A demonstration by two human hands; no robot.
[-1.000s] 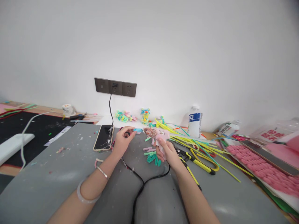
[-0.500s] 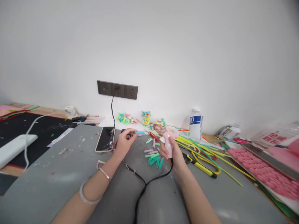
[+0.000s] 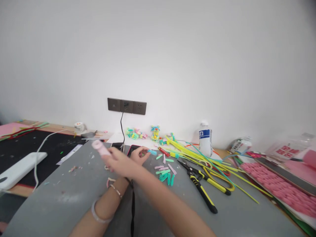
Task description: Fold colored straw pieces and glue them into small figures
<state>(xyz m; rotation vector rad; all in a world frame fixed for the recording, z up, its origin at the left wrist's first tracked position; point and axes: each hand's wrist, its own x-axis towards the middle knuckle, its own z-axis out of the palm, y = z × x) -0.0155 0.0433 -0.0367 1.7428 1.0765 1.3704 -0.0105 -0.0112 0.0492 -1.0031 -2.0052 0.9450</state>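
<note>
Head camera view, from the left: a white bar [image 3: 24, 168] lies on a black mat [image 3: 58, 144], with a white cable [image 3: 40, 149] running across it, and a small white tub [image 3: 79, 127] stands farther back. Next comes the pink tool [image 3: 100, 148], blurred, its rounded end pointing up and to the left over the grey tabletop [image 3: 61, 207]; my right hand [image 3: 120, 163] is closed round it at its lower right. My right forearm crosses over my left one, so the pink tool sits to the left of both my hands. Partly covered behind my right hand is a dark phone [image 3: 116, 144], and above it a black cord [image 3: 121, 126] hangs from the wall socket [image 3: 127, 106]. Just right of there, my left hand [image 3: 140, 156] pinches a small light-blue piece [image 3: 152, 152] in its fingertips; the piece sticks out to the right, well apart from the pink tool. Beyond it, short pink and green pieces [image 3: 163, 177] lie loose on the tabletop, near neither tool nor grip. Farther right rest pliers [image 3: 201, 191] with yellow-and-black handles, long yellow stems [image 3: 189, 150], an upright white bottle [image 3: 205, 141] with a blue band, and chunky pink knitting [image 3: 276, 181].
</note>
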